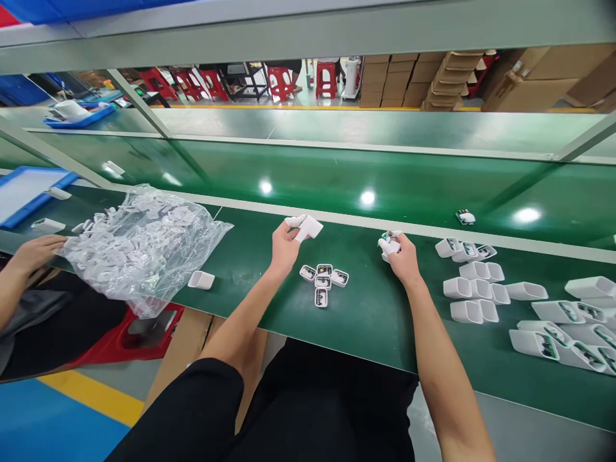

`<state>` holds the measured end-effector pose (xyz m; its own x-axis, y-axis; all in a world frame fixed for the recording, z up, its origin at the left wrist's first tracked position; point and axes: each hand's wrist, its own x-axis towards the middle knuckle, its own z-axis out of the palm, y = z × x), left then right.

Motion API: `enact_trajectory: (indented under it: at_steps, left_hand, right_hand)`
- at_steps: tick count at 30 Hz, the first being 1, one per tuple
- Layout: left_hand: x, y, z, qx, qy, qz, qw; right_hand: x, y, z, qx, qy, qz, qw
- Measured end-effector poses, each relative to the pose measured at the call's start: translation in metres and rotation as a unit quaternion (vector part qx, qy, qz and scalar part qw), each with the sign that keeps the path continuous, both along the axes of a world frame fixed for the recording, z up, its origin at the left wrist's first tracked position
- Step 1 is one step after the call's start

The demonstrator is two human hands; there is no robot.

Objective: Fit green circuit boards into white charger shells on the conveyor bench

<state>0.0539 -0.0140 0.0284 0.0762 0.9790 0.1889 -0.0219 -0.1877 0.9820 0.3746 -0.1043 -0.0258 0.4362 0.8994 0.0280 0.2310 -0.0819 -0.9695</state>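
My left hand [285, 246] is closed on a white plastic housing [312, 227], held tilted above the green bench. To the right, my right hand [405, 259] grips a small circuit board [387, 238] with green edges; white coverings on the fingertips hide part of it. Between my hands, several white housings with dark parts inside [323, 282] stand in a small cluster. A lone white housing [201, 280] lies left of my left forearm.
A clear plastic bag of small white parts [139, 240] lies at left, beside a co-worker's hand [41, 252]. Rows of white housings [474, 289] fill the right side. Another small board [465, 217] sits near the back rail. A shelf beam [308, 35] crosses overhead.
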Motion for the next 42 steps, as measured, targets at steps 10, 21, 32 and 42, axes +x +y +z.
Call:
enact_trajectory:
  at_steps: [10,21,32,42]
  left_hand:
    - [-0.009,0.058,-0.043,0.143,0.202,-0.052,0.968]
    - [-0.009,0.055,-0.061,0.197,0.291,-0.046,0.935]
    - [-0.010,0.055,-0.064,0.181,0.256,-0.063,0.948]
    - [-0.007,0.050,-0.054,0.093,0.175,-0.061,0.978]
  right_hand:
    - [0.000,0.001,-0.002,-0.001,-0.041,0.007,0.999]
    - [0.001,0.001,-0.003,-0.008,-0.047,0.016,0.999]
    - [0.000,0.000,0.000,-0.014,-0.044,0.005,0.999]
    - [-0.002,0.000,0.004,-0.019,-0.044,0.004,0.999]
